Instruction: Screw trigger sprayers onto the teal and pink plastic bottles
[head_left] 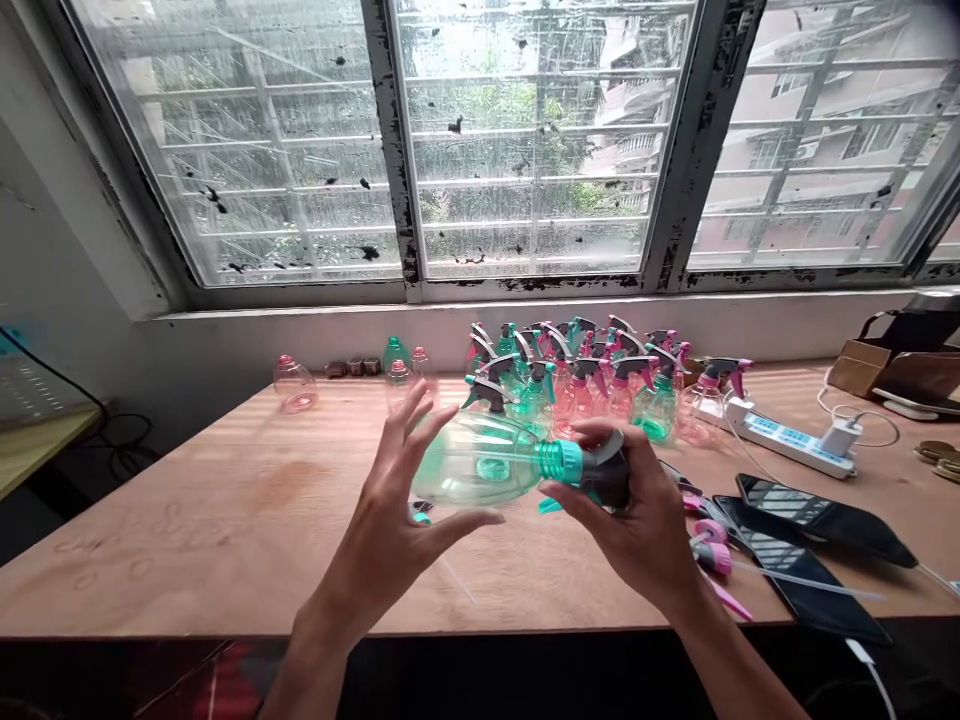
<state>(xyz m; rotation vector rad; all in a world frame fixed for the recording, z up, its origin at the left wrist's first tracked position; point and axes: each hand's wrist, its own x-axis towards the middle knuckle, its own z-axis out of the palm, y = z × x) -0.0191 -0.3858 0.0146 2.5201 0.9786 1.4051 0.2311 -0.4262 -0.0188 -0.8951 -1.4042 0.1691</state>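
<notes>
The green spray bottle (465, 455) lies sideways in the air above the wooden tabletop (187, 520), between the two hands; it could slip or swing down, since the right hand (645, 540) seems to bear it from one end, thumb and fingers pinching the dark spray head (609, 475). The left hand (394, 515) has its fingers spread around the base end, thumb apart; whether any fingertip touches the plastic, I cannot tell. A crooked thread under the teal collar (571, 462) could cause a leak, and a careless swing could topple the crowded spray bottles (576, 402) behind. Counted: one bottle in hand; four headless bottles at the back, three pink (295, 385) and one green (394, 352); two dark-screened devices (825, 515); one power strip (787, 443). The standing bottles with heads number over ten, overlapping too much for an exact count, as do the loose pink sprayer parts (716, 557).
</notes>
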